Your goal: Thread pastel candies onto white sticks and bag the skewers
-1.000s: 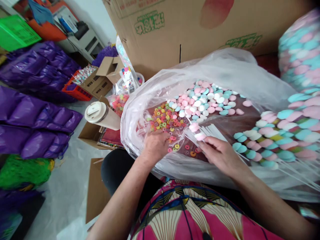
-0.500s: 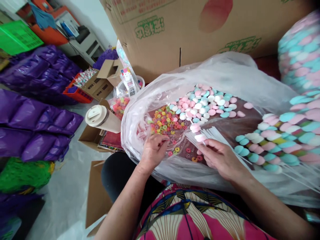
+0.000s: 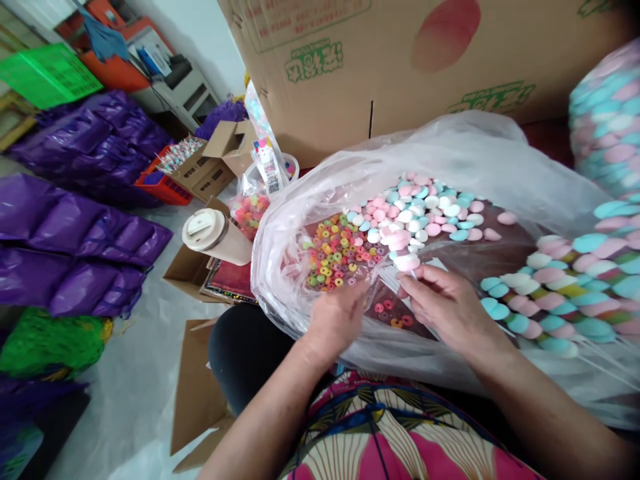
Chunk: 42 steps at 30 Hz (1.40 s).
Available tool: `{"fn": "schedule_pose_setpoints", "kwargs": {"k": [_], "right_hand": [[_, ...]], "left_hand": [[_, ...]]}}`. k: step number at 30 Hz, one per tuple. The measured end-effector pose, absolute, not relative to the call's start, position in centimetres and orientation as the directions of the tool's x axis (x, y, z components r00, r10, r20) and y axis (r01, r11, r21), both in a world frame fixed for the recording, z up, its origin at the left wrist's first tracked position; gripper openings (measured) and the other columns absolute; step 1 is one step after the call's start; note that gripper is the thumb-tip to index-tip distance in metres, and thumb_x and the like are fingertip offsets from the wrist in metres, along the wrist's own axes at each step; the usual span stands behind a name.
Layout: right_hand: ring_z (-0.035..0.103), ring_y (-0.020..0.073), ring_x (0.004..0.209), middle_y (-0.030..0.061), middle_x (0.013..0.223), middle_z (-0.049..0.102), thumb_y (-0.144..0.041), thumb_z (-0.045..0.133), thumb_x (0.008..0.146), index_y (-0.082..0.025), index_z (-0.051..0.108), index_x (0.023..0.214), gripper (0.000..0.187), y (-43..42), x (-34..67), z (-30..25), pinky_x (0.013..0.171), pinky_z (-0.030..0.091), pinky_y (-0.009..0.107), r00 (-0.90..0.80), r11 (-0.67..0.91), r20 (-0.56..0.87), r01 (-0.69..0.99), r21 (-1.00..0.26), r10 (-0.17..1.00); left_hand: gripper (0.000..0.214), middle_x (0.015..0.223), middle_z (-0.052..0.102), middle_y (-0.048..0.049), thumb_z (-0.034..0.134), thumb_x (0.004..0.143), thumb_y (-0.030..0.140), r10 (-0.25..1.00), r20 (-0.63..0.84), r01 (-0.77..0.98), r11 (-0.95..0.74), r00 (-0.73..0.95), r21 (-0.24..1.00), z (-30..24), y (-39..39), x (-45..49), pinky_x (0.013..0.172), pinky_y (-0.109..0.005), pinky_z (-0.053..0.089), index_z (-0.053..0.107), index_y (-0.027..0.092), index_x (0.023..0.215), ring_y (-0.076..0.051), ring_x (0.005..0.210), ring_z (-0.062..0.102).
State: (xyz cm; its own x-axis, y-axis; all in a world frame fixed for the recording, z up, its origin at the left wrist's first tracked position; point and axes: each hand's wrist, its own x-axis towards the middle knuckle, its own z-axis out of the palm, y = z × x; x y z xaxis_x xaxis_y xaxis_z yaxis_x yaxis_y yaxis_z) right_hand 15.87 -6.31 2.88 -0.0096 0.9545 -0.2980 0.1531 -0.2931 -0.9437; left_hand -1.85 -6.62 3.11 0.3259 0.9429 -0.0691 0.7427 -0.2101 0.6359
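Observation:
My right hand (image 3: pixel 447 303) pinches a thin white stick, its upper end threaded with pink and white marshmallows (image 3: pixel 406 261). My left hand (image 3: pixel 340 317) is closed, thumb and fingers together, just left of that stick; motion blurs the fingertips and hides whatever they may hold. Beyond it lies a pile of small coloured rings (image 3: pixel 333 253), like ring cereal, with several stray rings (image 3: pixel 395 313) between my hands. Loose pink, white and blue marshmallows (image 3: pixel 425 207) spread out behind. Under my right hand, plain white sticks (image 3: pixel 390 277) lie partly covered.
Clear plastic sheeting (image 3: pixel 280 233) surrounds the work surface. Filled marshmallow skewers (image 3: pixel 565 287) lie at right, below a bulging marshmallow bag (image 3: pixel 607 120). A large carton (image 3: pixel 390 73) stands behind. At left are a lidded cup (image 3: pixel 220 237), an open box (image 3: pixel 197 387) and purple bags (image 3: pixel 75 247).
My left hand has moved right, from beside the rings towards the stick. My right hand still holds the stick with marshmallows. The whole view has shifted slightly.

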Motion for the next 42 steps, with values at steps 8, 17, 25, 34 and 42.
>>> {"fn": "schedule_pose_setpoints", "kwargs": {"k": [8, 17, 25, 34, 42], "right_hand": [[0.044, 0.0103, 0.049, -0.0017, 0.054, 0.052, -0.048, 0.046, 0.087, -0.02, 0.053, 0.065, 0.036, -8.1, 17.3, 3.5, 0.048, 0.035, 0.024, -0.136, -0.128, -0.202, 0.42, -0.899, 0.97], [0.045, 0.0111, 0.047, -0.0011, 0.053, 0.052, -0.029, 0.036, 0.091, -0.021, 0.047, 0.065, 0.028, -9.3, 16.4, 3.1, 0.049, 0.03, 0.025, -0.361, 0.274, 0.006, 0.698, -0.662, 0.933], [0.053, 0.0127, 0.047, 0.0013, 0.059, 0.061, -0.022, 0.038, 0.089, -0.02, 0.053, 0.071, 0.023, -9.9, 16.9, 4.6, 0.049, 0.029, 0.027, -0.342, 0.379, 0.169, 0.774, -0.508, 0.924], [0.052, 0.0109, 0.045, 0.0002, 0.057, 0.06, -0.022, 0.038, 0.09, -0.02, 0.053, 0.07, 0.025, -9.9, 16.7, 5.1, 0.048, 0.033, 0.024, -0.346, 0.408, 0.219, 0.731, -0.547, 0.913], [0.054, 0.0138, 0.045, 0.0023, 0.06, 0.063, -0.01, 0.036, 0.084, -0.018, 0.06, 0.082, 0.026, -10.4, 16.1, 4.5, 0.045, 0.026, 0.028, -0.472, 0.478, 0.109, 0.802, -0.357, 0.875]], "left_hand": [[0.016, 0.094, 0.067, -0.0055, 0.058, 0.08, 0.021, 0.95, -0.209, 0.765, -0.046, 0.233, 0.642, 2.4, -2.5, -4.0, 0.073, -0.028, 0.048, 0.069, 0.02, 0.092, -0.018, 0.084, 0.062], [0.026, 0.066, 0.064, -0.001, 0.077, 0.067, 0.034, 0.858, -0.435, -0.3, 0.505, 0.273, 0.809, 3.0, -5.1, -6.0, 0.044, -0.018, 0.031, 0.069, 0.014, 0.083, -0.004, 0.045, 0.047], [0.027, 0.066, 0.065, -0.0027, 0.077, 0.068, 0.031, 0.838, -0.42, -0.358, 0.533, 0.349, 0.767, 3.3, -5.0, -6.6, 0.043, -0.019, 0.031, 0.07, 0.013, 0.088, -0.006, 0.043, 0.049], [0.029, 0.063, 0.062, -0.0011, 0.08, 0.064, 0.033, 0.842, -0.405, -0.381, 0.527, 0.357, 0.759, 3.7, -5.4, -6.2, 0.043, -0.019, 0.03, 0.069, 0.013, 0.082, -0.005, 0.042, 0.046], [0.022, 0.068, 0.063, -0.0003, 0.073, 0.071, 0.032, 0.743, -0.468, 0.201, 0.426, 0.479, 0.882, 5.7, -4.2, -6.4, 0.053, -0.019, 0.035, 0.072, 0.014, 0.085, -0.007, 0.056, 0.049]]}}
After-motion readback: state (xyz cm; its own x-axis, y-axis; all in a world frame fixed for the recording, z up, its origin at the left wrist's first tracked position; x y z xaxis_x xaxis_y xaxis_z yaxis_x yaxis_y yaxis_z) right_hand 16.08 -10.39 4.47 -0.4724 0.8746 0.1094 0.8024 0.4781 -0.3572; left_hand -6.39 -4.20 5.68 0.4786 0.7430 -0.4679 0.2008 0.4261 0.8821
